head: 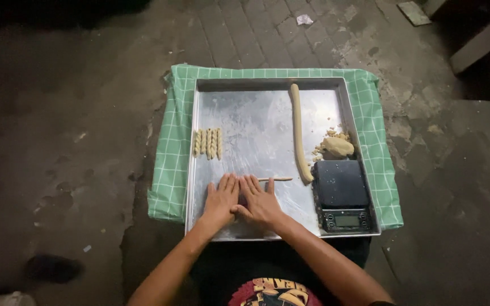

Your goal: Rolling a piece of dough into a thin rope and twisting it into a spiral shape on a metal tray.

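Observation:
My left hand (220, 200) and my right hand (260, 202) lie flat, side by side, palms down on a metal tray (250, 119). A thin rolled strand of dough (275, 179) pokes out to the right from under my right hand's fingertips. A long thick dough rope (298, 133) runs front to back on the tray's right half. Several short twisted dough pieces (208, 143) sit in a row at the tray's left side. A dough lump (337, 147) with crumbs rests near the right rim.
A black digital kitchen scale (342, 194) stands in the tray's front right corner. The tray sits on a green checked cloth (172, 153) over a dark paved floor. A dark shoe (54, 267) lies at the lower left.

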